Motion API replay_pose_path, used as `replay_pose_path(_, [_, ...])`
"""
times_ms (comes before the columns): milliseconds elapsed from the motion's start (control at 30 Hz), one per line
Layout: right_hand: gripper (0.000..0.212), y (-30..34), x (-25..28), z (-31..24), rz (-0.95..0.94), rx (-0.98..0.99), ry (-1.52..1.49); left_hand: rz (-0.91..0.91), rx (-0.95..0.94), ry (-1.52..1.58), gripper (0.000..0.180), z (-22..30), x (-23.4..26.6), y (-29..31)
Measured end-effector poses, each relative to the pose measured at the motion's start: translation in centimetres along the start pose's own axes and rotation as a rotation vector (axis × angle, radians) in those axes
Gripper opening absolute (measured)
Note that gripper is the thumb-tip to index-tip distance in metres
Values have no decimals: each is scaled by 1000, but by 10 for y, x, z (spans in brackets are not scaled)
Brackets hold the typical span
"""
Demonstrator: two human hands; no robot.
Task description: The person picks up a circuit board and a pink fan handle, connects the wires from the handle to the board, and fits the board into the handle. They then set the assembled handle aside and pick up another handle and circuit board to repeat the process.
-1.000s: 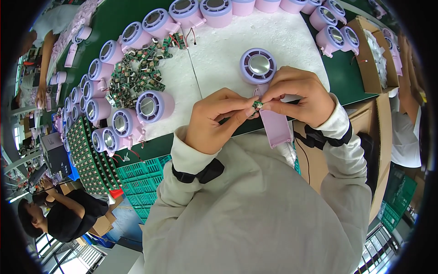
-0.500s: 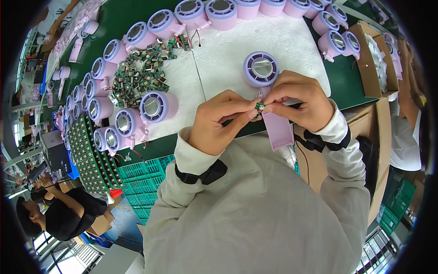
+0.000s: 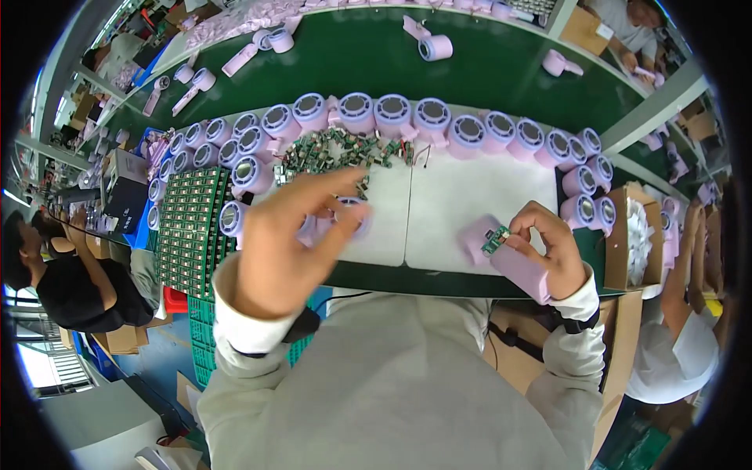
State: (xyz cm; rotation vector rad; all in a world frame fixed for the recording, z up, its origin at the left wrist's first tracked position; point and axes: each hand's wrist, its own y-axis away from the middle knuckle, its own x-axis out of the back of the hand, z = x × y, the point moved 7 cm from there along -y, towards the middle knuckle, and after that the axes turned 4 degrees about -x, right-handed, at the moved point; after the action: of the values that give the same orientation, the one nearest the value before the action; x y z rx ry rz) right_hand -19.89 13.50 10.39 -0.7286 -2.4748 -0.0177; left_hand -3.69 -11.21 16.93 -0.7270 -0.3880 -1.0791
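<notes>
Both hands, which were together half a second ago, are now well apart: the left hand (image 3: pixel 286 247) has moved away to the left, and the right hand (image 3: pixel 552 251) has come to the right side with the small green circuit board (image 3: pixel 495 241) and the pink handle (image 3: pixel 523 270). Also the view has tilted, so that more of the far bench (image 3: pixel 501 78) is visible.

Around the white mat (image 3: pixel 486 180), a curved row of lilac and pink fan heads (image 3: pixel 432 116) stands along the far side. Loose circuit boards (image 3: pixel 313 153) lie in a heap at the left part of the mat. The left hand stands in front of this heap's near edge, and it partly covers one single fan head (image 3: pixel 352 202). Further left are the green board panels (image 3: pixel 192 227); on the right is an open cardboard box (image 3: pixel 619 258) with white packing material.

A black box (image 3: pixel 125 188) at the left carries a pale marking, too small to be read.

The left hand is blurred, with thumb and fingers spread wide, and seems to hold nothing; whether it touches the fan head behind, I cannot tell. The right hand is bent inward, with its fingers closed: it pinches the circuit board by the fingertips, just above the handle, which lies slanted against the palm.
</notes>
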Motion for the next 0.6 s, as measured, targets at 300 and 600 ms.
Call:
replay_pose_path(300, [29, -109, 112, 20, 101, -131, -480, -131, 225, -524, 36, -139, 24, -5])
replay_pose_path(600, [23, -242, 208, 220, 385, -313, 425, -248, 294, -303, 14, -170, 4, -11])
